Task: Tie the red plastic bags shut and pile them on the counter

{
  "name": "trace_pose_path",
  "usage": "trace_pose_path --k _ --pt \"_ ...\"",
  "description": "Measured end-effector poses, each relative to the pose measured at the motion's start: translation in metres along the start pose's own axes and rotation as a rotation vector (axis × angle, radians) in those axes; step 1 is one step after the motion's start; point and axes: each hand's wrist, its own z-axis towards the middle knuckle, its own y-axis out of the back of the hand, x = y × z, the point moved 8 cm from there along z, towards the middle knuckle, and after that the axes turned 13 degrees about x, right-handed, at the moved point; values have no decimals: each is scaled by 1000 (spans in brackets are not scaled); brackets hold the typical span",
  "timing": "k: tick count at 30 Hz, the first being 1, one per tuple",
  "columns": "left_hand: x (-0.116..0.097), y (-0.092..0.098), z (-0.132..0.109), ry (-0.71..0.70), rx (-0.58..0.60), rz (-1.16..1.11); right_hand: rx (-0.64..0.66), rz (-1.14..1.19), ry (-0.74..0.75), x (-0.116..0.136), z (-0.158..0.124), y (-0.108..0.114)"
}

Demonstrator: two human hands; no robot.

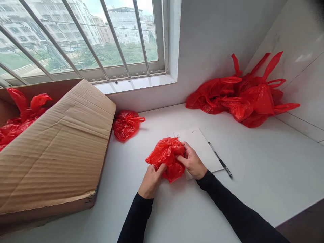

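Observation:
A crumpled red plastic bag [165, 156] sits between both my hands just above the white counter [253, 175]. My left hand [151, 180] grips its lower left side with fingers closed. My right hand [192, 162] pinches its right side, fingers curled into the plastic. Both arms wear black sleeves. Under my right hand lies a white sheet of paper [202, 148], with a black pen [221, 163] beside it.
A large cardboard box [58, 145] with an open flap fills the left, with red bags [20, 114] inside. One tied red bag [126, 125] lies beside the box. A pile of red bags [243, 94] sits in the far right corner. A barred window [83, 37] is behind.

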Motion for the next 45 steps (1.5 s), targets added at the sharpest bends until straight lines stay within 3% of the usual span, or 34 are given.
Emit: trace_pose_path --k 5,13,21,29,37,45 --pt "-5 -4 -1 -15 46 50 30 -23 17 3 0 -5" --pt "2 7 -5 -55 -149 -170 58 23 21 5 0 -8" --pt "2 11 -5 -59 -227 -266 -1 -38 -3 5 1 -4" --pt "-3 0 -5 -63 -111 -268 -100 -140 -23 9 -3 6" --pt "-11 -5 -3 -128 -48 -154 -8 -109 -33 7 0 4" --pt "0 7 0 -113 -94 -185 31 -34 -61 -3 2 3"
